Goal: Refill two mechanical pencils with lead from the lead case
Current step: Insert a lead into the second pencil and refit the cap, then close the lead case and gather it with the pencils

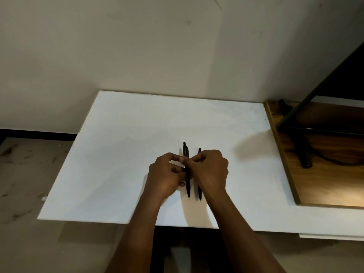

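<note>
Lying parallel on the white surface (118, 154), the left pencil (188, 188) and right pencil (200, 192) are slim and black, tips toward the person. Above them the left hand (165, 174) and right hand (210, 170) meet with curled fingers; what they hold cannot be told.

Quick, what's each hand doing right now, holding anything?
Left hand: fingers curled above the pencils; what it holds cannot be told.
Right hand: fingers curled, meeting the left; likewise cannot be told.

text: none readable | labels, brands: none legible | numbers, signs: none legible | view: head
</note>
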`<action>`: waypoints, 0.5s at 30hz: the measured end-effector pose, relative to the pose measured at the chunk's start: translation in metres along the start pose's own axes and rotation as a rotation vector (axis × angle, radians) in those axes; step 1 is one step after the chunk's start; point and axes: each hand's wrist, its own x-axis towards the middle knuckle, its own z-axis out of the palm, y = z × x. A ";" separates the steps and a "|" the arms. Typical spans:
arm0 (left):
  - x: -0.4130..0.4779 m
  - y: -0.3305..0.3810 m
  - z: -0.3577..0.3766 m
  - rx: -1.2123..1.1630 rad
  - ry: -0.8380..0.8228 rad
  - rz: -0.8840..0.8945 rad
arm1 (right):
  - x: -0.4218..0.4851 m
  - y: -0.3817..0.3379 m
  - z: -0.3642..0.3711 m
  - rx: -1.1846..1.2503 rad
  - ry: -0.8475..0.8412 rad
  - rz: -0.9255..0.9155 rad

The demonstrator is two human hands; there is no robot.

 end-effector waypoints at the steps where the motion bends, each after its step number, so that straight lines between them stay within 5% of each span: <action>1: 0.000 0.000 0.001 0.039 0.014 0.010 | 0.002 0.000 -0.005 0.012 -0.002 0.003; 6: 0.000 0.001 0.011 0.151 0.082 0.044 | 0.024 0.011 -0.049 0.025 0.108 0.039; 15: -0.002 0.004 0.025 0.287 0.148 0.099 | 0.030 0.031 -0.073 -0.025 -0.028 0.134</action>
